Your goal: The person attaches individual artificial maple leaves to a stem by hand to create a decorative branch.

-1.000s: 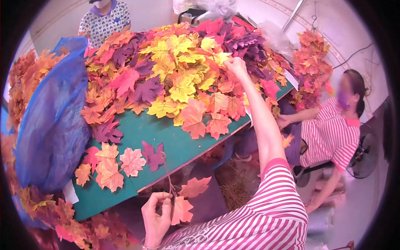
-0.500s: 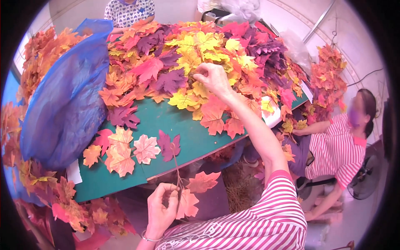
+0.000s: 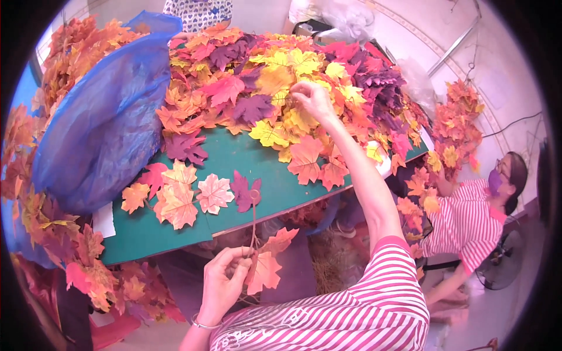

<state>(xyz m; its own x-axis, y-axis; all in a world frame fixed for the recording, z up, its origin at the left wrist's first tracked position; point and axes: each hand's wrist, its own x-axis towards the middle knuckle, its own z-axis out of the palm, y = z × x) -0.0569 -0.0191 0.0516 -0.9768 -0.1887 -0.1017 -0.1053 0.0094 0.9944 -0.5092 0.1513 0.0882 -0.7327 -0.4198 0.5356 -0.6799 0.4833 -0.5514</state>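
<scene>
The left hand (image 3: 225, 282) is low in the middle of the frame. Its thumb and fingers pinch a thin brown twig (image 3: 254, 228). The twig stands up from the fingers and has a loop at its top. Two orange leaves (image 3: 266, 275) are just beside this hand, on its right.

The right hand (image 3: 315, 100) reaches up to the upper middle of the frame. Its fingers are bent close to the yellow leaves (image 3: 269, 134) in the big pile. A blurry yellow-orange leaf (image 3: 275, 79) is right by the fingertips, but I cannot tell if they grip it.

The pile sits on a green table (image 3: 231, 155). Red, orange and purple leaves lie around the yellow ones. Left of the middle, a purple leaf (image 3: 242, 191), a pink leaf (image 3: 215, 194) and some light orange leaves (image 3: 177, 206) lie on the table near its front edge.

A big blue bag (image 3: 102, 131) is on the left. At the right side, a person in a striped shirt (image 3: 468, 205) is near more leaves.
</scene>
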